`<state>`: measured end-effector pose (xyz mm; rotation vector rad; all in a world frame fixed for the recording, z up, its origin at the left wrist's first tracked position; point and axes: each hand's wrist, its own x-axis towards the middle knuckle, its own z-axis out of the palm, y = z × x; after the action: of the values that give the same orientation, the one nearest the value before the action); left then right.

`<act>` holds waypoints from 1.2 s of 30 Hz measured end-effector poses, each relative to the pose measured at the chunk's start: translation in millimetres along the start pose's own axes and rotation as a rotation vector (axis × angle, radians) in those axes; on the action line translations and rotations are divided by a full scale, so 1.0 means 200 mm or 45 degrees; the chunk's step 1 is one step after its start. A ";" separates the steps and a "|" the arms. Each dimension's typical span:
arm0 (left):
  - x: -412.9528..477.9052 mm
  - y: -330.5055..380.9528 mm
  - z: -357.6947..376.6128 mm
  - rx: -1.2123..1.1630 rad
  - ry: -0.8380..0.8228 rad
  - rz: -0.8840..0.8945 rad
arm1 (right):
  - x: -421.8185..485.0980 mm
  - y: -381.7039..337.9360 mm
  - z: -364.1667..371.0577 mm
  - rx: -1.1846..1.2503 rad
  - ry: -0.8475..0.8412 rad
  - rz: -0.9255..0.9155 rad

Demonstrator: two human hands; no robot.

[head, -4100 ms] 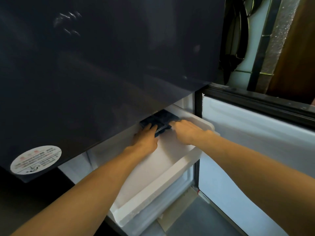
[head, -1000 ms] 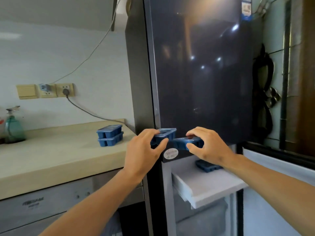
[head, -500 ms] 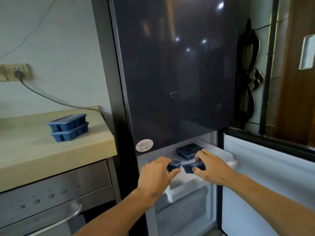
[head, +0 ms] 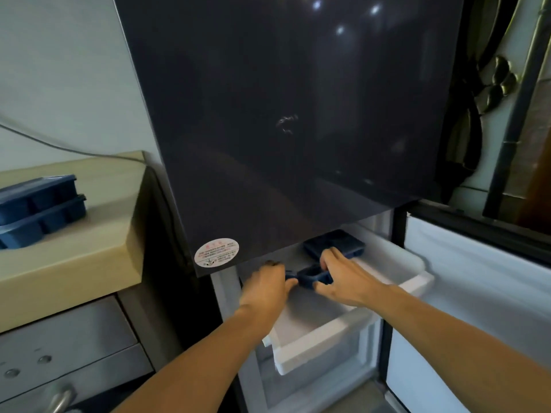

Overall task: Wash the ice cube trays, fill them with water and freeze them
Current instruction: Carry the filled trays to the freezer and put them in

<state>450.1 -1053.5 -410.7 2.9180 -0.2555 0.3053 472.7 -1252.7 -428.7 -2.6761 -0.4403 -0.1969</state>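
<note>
Both my hands hold one blue ice cube tray [head: 310, 275] level over the pulled-out white freezer drawer [head: 411, 281]. My left hand [head: 265, 290] grips its left end, my right hand [head: 346, 281] grips its right end with thumb below and fingers on top. Another blue tray [head: 337, 242] lies at the back of the drawer, partly under the dark fridge door. Two more blue trays [head: 38, 210] stand stacked on the beige counter at the left.
The dark upper fridge door [head: 283, 114] hangs over the drawer's rear. The open freezer door [head: 477, 293] stands to the right. A beige counter [head: 98, 234] with metal cabinet fronts [head: 68, 347] is to the left of the fridge.
My hands carried the tray from chest height by the counter down and right to the open drawer. The view tilted down toward the freezer.
</note>
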 end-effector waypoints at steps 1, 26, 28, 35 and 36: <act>0.03 -0.01 0.02 0.006 -0.039 -0.008 | 0.03 0.02 0.01 0.012 0.002 0.010; 0.24 -0.06 0.09 0.136 -0.409 0.026 | 0.12 0.02 0.10 -0.181 -0.156 0.007; 0.18 -0.06 0.05 0.139 -0.368 0.057 | 0.09 0.00 0.07 -0.170 -0.115 0.011; -0.15 -0.12 -0.14 -0.028 -0.116 0.200 | -0.09 -0.20 -0.04 -0.251 0.122 -0.032; -0.21 -0.13 -0.17 -0.055 -0.080 0.215 | -0.13 -0.25 -0.05 -0.250 0.171 -0.049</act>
<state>408.5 -1013.9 -391.3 2.8717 -0.5136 0.2298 431.7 -1221.2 -404.9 -2.8234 -0.4512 -0.4498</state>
